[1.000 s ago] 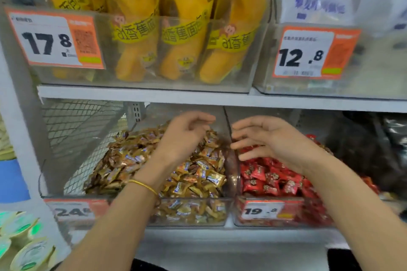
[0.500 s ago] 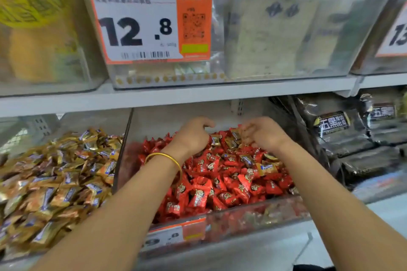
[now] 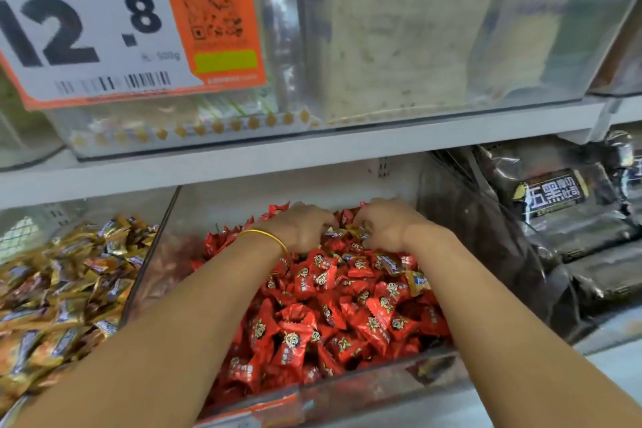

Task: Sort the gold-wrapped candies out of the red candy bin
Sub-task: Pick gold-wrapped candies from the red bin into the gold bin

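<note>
1. Red candy bin point(image 3: 153, 264): clear-walled and open on top, filling the lower middle of the view. Its front lip runs along 6 o'clock and its back wall stands at 12 o'clock, under the white shelf point(image 3: 243, 156).
2. The shelf edge overhangs the far end of the bin, so there is little room above the pile there. The near half is open from above.
3. Left hand point(image 3: 302, 228) and right hand point(image 3: 385, 226) are both knuckles-up at the bin's 12 o'clock end, close together, with the forearms coming in from 7 and 5 o'clock.
4. Grip: the fingers of both hands are curled down into the pile and the fingertips are buried in wrappers. I cannot tell whether either hand has hold of a piece.
5. Gold-wrapped candies point(image 3: 351, 231): a small cluster shows between the two hands, touching both. A few more lie among the red candies point(image 3: 312, 316) just inside the right forearm, toward 3 o'clock of the pile.
6. A gold bracelet point(image 3: 264, 236) is on the left wrist.
7. At 9 o'clock, the neighbouring bin of gold candies point(image 3: 62, 288) shares the clear left wall.
8. At 3 o'clock, dark packets point(image 3: 556, 205) stand against the right wall.
9. At 11 o'clock, above the shelf, is an orange price tag point(image 3: 104, 21) reading 12.8
</note>
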The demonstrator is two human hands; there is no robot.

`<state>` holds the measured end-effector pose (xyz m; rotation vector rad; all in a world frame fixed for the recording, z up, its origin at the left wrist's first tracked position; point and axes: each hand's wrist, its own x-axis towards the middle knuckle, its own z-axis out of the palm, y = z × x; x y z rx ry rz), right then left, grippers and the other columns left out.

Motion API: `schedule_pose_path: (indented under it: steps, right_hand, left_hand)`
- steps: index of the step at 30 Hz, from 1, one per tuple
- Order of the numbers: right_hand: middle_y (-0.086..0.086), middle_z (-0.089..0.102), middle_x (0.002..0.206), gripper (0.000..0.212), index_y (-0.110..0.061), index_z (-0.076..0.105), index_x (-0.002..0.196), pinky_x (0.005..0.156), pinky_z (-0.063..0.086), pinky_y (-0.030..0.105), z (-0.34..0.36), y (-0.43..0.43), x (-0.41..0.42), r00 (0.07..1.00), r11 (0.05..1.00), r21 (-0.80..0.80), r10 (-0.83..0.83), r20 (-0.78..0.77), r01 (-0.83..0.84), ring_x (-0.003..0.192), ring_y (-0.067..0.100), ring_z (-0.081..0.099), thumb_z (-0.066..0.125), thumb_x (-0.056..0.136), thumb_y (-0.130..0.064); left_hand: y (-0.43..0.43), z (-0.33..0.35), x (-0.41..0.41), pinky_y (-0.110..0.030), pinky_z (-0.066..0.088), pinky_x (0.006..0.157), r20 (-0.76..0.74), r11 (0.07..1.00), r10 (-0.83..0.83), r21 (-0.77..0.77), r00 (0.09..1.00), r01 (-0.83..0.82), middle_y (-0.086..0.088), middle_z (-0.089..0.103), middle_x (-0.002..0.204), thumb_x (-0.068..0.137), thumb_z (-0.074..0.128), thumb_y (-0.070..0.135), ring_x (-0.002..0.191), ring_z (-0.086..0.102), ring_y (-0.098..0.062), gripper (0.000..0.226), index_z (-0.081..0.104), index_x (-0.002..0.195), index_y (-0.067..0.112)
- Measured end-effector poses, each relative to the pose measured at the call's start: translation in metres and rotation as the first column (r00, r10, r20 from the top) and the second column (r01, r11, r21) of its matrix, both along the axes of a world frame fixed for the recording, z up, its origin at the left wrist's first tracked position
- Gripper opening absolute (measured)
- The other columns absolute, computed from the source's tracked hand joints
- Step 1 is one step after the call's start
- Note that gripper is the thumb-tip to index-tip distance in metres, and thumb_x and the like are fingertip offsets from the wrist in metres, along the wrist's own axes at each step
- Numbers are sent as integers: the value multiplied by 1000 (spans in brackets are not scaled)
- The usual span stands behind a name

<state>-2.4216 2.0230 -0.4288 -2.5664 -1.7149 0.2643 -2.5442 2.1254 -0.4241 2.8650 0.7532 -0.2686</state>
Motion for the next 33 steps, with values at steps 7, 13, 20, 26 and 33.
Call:
schedule_pose_path:
  steps: [7, 13, 20, 26, 33]
  right_hand:
    - [-1, 30, 150, 56, -47, 29, 141, 106, 29, 49, -1, -1, -8, 998, 991, -133, -27, 52, 34, 136, 33, 25, 47, 93, -24]
    - [3, 51, 135, 46, -28, 57, 127, 98, 44, 35, -4, 3, -11, 999, 996, -78, 31, -11, -32, 120, 25, 50, 49, 90, -3]
    - [6, 51, 136, 33, -10, 62, 120, 94, 41, 27, 10, -17, -14, 915, 932, 298, -77, -396, 208, 114, 24, 55, 64, 87, -8]
    - [21, 66, 96, 25, -3, 59, 110, 56, 51, 25, 17, -34, -30, 468, 755, 305, -3, -884, 581, 57, 16, 56, 63, 86, 2]
    - [17, 62, 79, 13, -9, 52, 99, 38, 42, 17, 21, -31, -40, -138, 686, -48, 77, -987, 726, 62, 19, 57, 51, 92, 1]
  left_hand:
    - [-8, 1, 4, -36, 35, 101, -104, 998, 10, 63, 995, -4, -8, 38, 131, 85, 39, -9, 125, 28, -29, 64, 41, 136, 29]
    - [-3, 1, -10, -23, 42, 85, 201, 998, 56, -27, 978, -51, -4, 61, 108, 87, 55, -1, 106, 54, -20, 15, 64, 92, 10]
    - [8, 21, -44, -17, 36, 76, 475, 963, 259, -63, 841, -261, -6, 63, 115, 90, 51, 3, 107, 56, -21, 19, 67, 100, 7]
    - [2, 23, -47, -13, 40, 71, 561, 950, 310, -221, 767, -223, -5, 67, 105, 88, 42, -6, 96, 61, -15, 31, 69, 93, 9]
    - [3, 0, -36, -32, 43, 97, 142, 996, 71, 37, 987, -77, -4, 63, 119, 92, 56, 19, 111, 56, -22, 25, 67, 113, 12]
